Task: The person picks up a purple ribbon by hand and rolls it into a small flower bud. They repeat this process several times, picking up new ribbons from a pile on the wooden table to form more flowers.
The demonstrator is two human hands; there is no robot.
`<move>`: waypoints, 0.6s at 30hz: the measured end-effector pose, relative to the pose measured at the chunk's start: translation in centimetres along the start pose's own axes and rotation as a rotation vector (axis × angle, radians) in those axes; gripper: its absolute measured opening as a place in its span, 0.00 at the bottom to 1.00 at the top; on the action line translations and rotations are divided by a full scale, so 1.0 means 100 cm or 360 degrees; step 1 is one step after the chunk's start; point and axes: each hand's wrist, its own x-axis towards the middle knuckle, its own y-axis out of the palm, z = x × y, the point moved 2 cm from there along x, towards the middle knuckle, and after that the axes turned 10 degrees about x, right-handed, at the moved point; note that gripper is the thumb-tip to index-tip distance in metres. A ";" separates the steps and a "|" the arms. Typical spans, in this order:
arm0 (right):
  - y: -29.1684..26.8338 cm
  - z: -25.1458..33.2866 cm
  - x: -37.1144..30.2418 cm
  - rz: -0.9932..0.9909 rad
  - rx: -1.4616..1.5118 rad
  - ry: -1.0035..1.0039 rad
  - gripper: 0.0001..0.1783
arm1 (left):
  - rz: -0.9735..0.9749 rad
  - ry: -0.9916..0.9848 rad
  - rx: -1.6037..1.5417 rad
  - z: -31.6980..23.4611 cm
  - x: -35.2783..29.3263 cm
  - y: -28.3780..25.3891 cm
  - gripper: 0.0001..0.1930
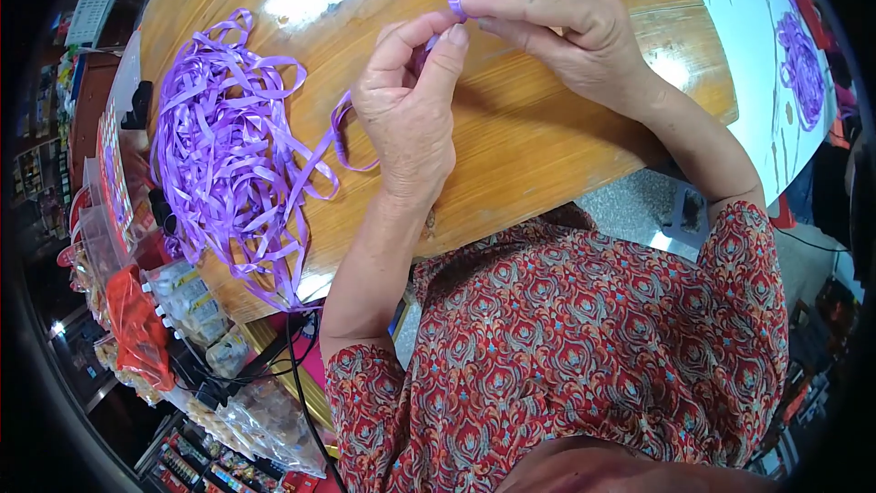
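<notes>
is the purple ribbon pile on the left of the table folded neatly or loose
Loose, not folded: the purple ribbon pile lies in a jumbled heap on the wooden table, its strands crossing and looping every way.
</notes>
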 end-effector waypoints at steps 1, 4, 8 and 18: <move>0.000 0.001 -0.001 -0.0013 -0.0154 -0.0079 0.09 | 0.0032 0.0010 -0.0004 0.000 -0.001 0.001 0.07; -0.005 0.020 0.007 0.0041 -0.0382 -0.0155 0.16 | -0.0006 -0.0109 -0.0039 0.000 -0.002 0.002 0.07; -0.002 0.018 0.003 0.0003 -0.0372 -0.0223 0.19 | 0.0015 -0.0088 -0.0023 0.002 0.000 0.004 0.06; 0.001 0.012 0.008 -0.0043 0.0129 -0.0001 0.13 | 0.0090 -0.0103 -0.0298 -0.004 -0.001 -0.001 0.06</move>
